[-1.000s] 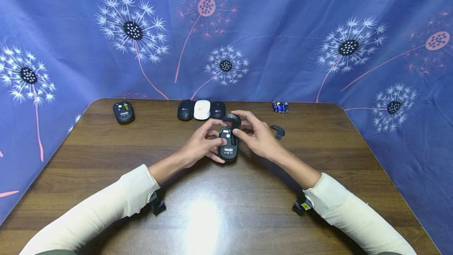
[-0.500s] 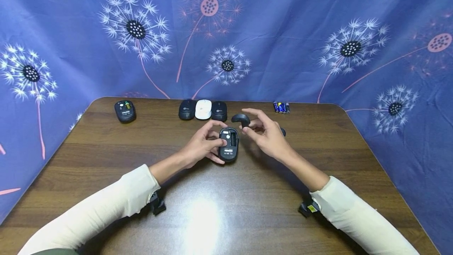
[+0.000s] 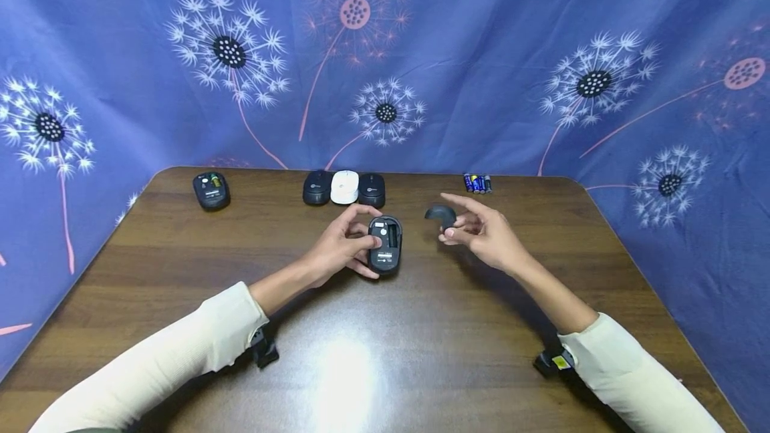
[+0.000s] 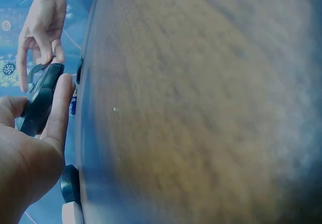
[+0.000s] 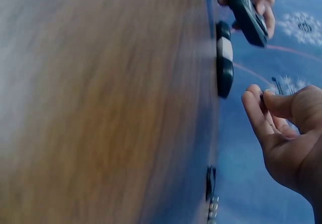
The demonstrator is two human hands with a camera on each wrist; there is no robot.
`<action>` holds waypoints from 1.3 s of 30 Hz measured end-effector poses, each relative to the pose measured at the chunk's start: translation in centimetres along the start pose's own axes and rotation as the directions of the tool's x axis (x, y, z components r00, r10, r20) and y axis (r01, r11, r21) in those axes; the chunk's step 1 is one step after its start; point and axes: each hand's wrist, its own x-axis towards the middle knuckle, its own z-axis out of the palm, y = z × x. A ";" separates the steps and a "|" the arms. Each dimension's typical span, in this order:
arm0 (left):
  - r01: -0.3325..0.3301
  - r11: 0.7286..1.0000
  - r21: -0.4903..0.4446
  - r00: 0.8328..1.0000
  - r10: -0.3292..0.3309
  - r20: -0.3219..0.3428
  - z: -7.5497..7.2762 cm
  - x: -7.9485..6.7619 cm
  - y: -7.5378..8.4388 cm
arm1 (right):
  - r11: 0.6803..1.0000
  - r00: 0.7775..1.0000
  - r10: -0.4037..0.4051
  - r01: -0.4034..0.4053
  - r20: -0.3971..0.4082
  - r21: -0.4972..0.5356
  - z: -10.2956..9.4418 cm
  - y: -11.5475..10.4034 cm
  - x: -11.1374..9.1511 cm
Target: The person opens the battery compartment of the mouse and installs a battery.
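Black wireless mouse [image 3: 385, 257], underside up, lies at the fingertips of the left hand [image 3: 344, 246], on that hand's right side. Its long axis runs away from the person, roughly across the direction in which the left thumb points. The left hand grips it, with the thumb on the upturned underside and fingers at its edge; both wrist views show it raised off the table [image 3: 451, 353]. The battery compartment [image 3: 394, 236] is uncovered and dark, set toward the right-hand side of the mouse.

The right hand [image 3: 486, 236] is the farther of the two from the mouse, off to its right with a clear gap between. Thumb and curled fingers pinch a curved black cover [image 3: 448, 217], while the index finger stretches forward beyond it. The cover sits on the right hand's left side, facing the mouse, the hollow of its curve turned down and to the left; mouse and cover are apart. This sideways gap, judged from the pose, is the governing relation.

Beyond the left hand stand a black mouse [image 3: 317, 188], a white mouse [image 3: 345, 188] and a second black mouse [image 3: 371, 191], in a row. Blue batteries [image 3: 478, 184] lie beyond the right hand.
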 end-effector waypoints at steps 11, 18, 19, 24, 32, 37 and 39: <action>0.000 1.000 -0.016 1.000 0.000 0.014 0.1 -0.2 -0.4 | 0.981 0.997 0.067 -0.060 -0.030 0.182 -3.6 2.1 -1.2; 0.009 1.000 -0.021 1.000 -0.009 0.014 0.2 -0.3 -0.4 | 0.997 0.994 0.067 -0.070 -0.091 -0.036 -5.9 2.9 -2.0; 0.011 1.000 -0.022 1.000 -0.011 0.011 0.2 -0.3 -0.4 | 0.996 0.993 0.076 -0.080 -0.095 -0.044 -6.3 3.0 -2.1; 0.008 1.000 -0.020 1.000 -0.008 0.003 0.1 -0.4 -0.3 | 0.986 0.983 0.157 -0.161 -0.098 -0.036 -8.1 3.6 -2.1; 0.014 1.000 -0.023 1.000 -0.013 0.013 0.1 -0.4 0.0 | 0.935 0.935 0.352 -0.353 -0.036 -0.037 -9.6 5.1 -1.5; 0.018 0.999 -0.028 0.999 -0.018 0.026 0.1 -0.4 -0.1 | 0.921 0.925 0.378 -0.379 -0.031 -0.086 -9.8 5.6 -1.2; 0.018 0.999 -0.030 0.999 -0.017 0.026 0.1 -0.3 -0.1 | 0.916 0.925 0.378 -0.379 -0.033 -0.130 -10.0 5.7 -1.1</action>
